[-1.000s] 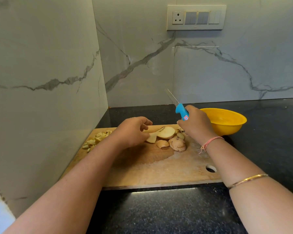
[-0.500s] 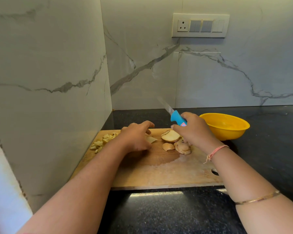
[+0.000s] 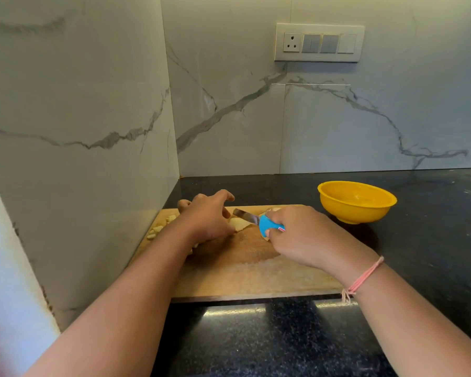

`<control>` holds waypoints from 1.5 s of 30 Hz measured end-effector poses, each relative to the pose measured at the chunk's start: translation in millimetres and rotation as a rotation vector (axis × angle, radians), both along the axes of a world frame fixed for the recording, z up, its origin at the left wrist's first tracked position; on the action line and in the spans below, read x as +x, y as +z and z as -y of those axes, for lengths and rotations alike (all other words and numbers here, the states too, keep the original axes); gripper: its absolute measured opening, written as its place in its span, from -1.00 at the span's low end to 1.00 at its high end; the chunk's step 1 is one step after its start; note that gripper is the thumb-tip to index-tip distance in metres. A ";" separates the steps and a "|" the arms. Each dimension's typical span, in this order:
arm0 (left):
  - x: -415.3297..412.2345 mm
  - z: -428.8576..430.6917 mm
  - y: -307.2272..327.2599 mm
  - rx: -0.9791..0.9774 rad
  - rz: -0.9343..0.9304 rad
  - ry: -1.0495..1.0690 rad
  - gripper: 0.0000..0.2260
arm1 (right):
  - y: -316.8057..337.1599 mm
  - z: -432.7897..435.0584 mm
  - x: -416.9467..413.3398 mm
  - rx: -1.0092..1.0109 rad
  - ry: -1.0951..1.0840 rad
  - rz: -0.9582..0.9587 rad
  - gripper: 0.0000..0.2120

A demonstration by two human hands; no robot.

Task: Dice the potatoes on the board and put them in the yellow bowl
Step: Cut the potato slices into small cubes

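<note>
Holds the knife (image 3: 267,227) in the right hand (image 3: 305,238), grip closed tight, mid board (image 3: 242,276), blade onto the potato piece (image 3: 241,225). Pins it under the curled left hand (image 3: 210,216), steadying the cut. At the board's left edge, diced bits (image 3: 158,229). Beyond its far right corner, yellow bowl (image 3: 356,205), path clear.

no legible text, red label (image 3: 281,228) on knife handle (image 3: 267,226) unreadable

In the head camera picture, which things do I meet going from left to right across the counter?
Diced potato → left hand → knife → right hand → yellow bowl.
</note>
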State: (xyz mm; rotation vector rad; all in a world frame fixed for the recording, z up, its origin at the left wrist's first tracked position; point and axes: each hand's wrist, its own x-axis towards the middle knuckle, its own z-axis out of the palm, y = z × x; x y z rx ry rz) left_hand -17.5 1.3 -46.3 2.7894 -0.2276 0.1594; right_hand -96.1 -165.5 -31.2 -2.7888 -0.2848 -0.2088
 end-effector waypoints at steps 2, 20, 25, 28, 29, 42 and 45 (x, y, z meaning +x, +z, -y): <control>0.8 1.2 -2.1 -0.001 0.015 0.012 -0.45 | 1.2 -0.6 0.0 -0.034 -0.007 -0.009 -0.62; 4.6 3.6 -6.1 0.010 0.053 0.026 -0.46 | 8.1 -7.2 1.9 -0.043 0.003 -0.060 -0.58; 3.9 6.7 -6.4 0.062 0.080 0.054 -0.45 | 11.8 -10.7 0.3 -0.053 0.033 -0.078 -0.58; 4.0 8.8 -7.3 0.109 0.094 0.069 -0.45 | 10.0 -10.6 -1.1 -0.057 0.045 -0.089 -0.59; 4.1 9.3 -7.5 0.119 0.094 0.072 -0.45 | 9.2 -10.1 -1.9 -0.058 0.048 -0.090 -0.60; 1.1 7.4 -6.8 0.064 0.068 0.070 -0.48 | 21.4 16.6 -28.8 -0.156 0.032 -0.107 -0.64; 2.0 5.2 -7.2 0.050 0.063 0.064 -0.48 | 23.7 18.0 -25.9 -0.079 0.009 -0.108 -0.67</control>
